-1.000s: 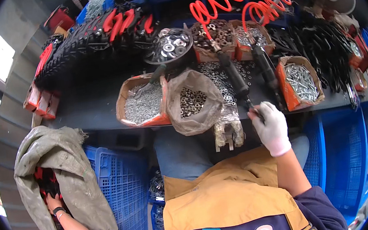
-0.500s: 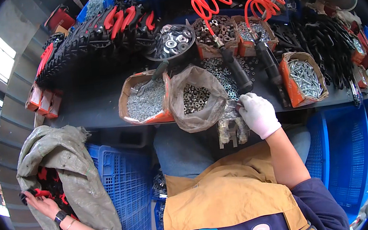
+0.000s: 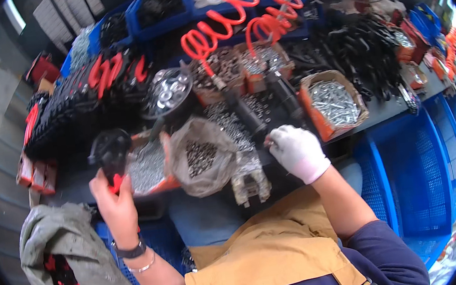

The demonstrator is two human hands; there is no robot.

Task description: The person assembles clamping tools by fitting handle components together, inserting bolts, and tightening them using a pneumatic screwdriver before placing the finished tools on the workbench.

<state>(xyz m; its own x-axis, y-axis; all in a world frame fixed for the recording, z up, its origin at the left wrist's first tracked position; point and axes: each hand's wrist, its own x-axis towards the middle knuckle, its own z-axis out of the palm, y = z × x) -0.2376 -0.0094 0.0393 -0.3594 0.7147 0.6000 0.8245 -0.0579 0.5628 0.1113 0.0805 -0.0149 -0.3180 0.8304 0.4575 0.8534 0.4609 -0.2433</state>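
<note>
My bare left hand (image 3: 116, 208) grips a black and red plastic part (image 3: 112, 153), blurred by motion, above the left end of the bench. Close beside it stands an open carton of small silvery screws (image 3: 149, 168). My right hand (image 3: 299, 154), in a white glove, has its fingers pinched together near the lower end of a black air screwdriver (image 3: 246, 115); what they hold, if anything, is too small to make out. Left of that hand, a tape-wrapped metal fixture (image 3: 250, 180) juts from the bench edge. A plastic bag (image 3: 187, 182) holding nuts sits between the carton and the fixture.
At lower left, a grey woven sack (image 3: 31, 243) holds more red and black parts. A second air screwdriver (image 3: 285, 93) hangs on a red coiled hose (image 3: 265, 28). A carton of bolts (image 3: 321, 123) stands right. Blue crates (image 3: 412, 183) flank my legs.
My left hand has come up from the sack to the bench with the black and red part. My right hand has moved off the fixture, and the whole view has shifted.
</note>
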